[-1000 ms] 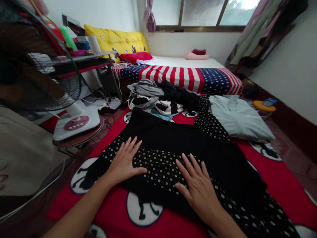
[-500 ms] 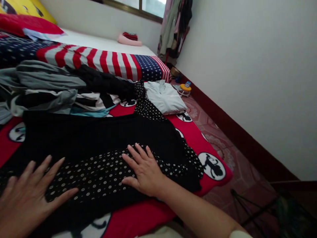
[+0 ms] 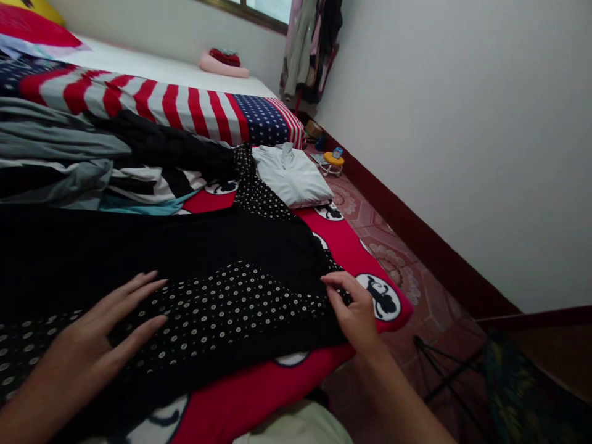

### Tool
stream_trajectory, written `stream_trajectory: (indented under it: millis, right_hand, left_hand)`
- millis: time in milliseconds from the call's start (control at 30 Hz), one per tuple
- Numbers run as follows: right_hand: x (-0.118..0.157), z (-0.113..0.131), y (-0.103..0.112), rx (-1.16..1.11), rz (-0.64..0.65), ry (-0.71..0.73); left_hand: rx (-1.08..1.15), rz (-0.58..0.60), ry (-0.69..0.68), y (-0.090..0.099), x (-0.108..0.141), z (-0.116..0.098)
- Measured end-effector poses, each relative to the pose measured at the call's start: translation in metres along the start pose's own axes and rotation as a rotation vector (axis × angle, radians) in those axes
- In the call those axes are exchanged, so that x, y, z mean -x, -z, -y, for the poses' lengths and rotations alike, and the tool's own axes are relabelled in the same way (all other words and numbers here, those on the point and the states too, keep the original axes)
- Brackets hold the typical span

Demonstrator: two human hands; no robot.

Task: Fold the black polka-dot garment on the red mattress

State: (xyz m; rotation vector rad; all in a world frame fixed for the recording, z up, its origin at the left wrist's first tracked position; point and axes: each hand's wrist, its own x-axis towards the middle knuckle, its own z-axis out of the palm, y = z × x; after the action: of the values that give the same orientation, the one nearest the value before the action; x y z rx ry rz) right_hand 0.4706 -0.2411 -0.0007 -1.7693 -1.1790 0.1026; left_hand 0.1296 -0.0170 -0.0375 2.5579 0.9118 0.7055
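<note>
Black polka-dot garment (image 3: 222,302) spread flat across a red blanket (image 3: 259,394) printed with white roundels bearing black monkey figures; the garment occupies the near part of the blanket, its plain black upper panel above a dotted band, with a narrow dotted strip running up toward the far end.

The hands are well apart on the garment. Left hand (image 3: 97,330): open, fingers extended, lying on the dotted band. Right hand (image 3: 356,305): fingers curled at the garment's edge, beside a monkey roundel (image 3: 379,297); whether they grip the cloth cannot be told.

Beyond the garment, on the blanket: a heap of grey and black-and-white striped clothing (image 3: 55,163), and a pale folded shirt (image 3: 289,176) just beside the dotted strip. Behind these, a mattress with American-flag-pattern bedding (image 3: 152,102) carries a pink cushion (image 3: 222,66) under a folded red cloth (image 3: 224,57).

At right: patterned floor tiles (image 3: 393,262), a dark red skirting board (image 3: 430,250) along a white wall (image 3: 462,123), and a small yellow-topped stool (image 3: 333,160). Hanging clothes (image 3: 309,52) appear in the far corner, beside a window (image 3: 271,7).
</note>
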Motion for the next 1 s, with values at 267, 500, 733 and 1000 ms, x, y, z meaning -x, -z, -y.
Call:
stream_trajectory:
  millis: [267, 500, 733, 1000]
  right_hand:
    - [0.004, -0.024, 0.016, 0.049, 0.282, -0.170]
    - [0.028, -0.027, 0.024, 0.158, -0.132, 0.015]
    - [0.047, -0.054, 0.013, 0.230, -0.114, -0.115]
    - [0.013, -0.019, 0.032, 0.306, 0.198, -0.160]
  left_hand:
    - [0.174, 0.217, -0.406, -0.065, -0.085, -0.117]
    - [-0.033, 0.180, -0.297, -0.102, -0.083, -0.108]
    - [-0.148, 0.103, -0.346, -0.100, -0.076, -0.110]
    - [-0.228, 0.181, -0.407, -0.090, -0.053, -0.107]
